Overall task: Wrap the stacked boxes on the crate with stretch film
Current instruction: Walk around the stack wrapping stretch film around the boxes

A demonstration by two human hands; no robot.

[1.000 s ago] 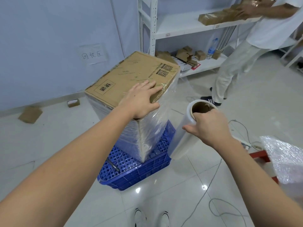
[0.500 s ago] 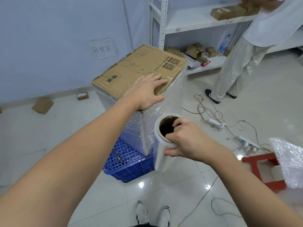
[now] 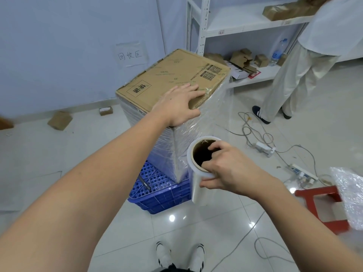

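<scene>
floor (image 3: 206, 232): white tile | on it: blue crate (image 3: 167, 197), red stool (image 3: 322, 207), power strips (image 3: 264, 148), loose small cartons (image 3: 60, 120)

Beyond the right hand, a white metal shelf unit (image 3: 202, 36) holds small cardboard packets (image 3: 241, 57) and a water bottle (image 3: 278, 53). A person in pale clothes (image 3: 298, 75) stands at it. Cables and power strips (image 3: 265, 149) trail across the tiled floor, right of the right hand. A red stool (image 3: 322, 207) carries what looks like bubble wrap (image 3: 349, 193). Left of the left hand, a paper sign (image 3: 130, 55) hangs on the wall.
</scene>
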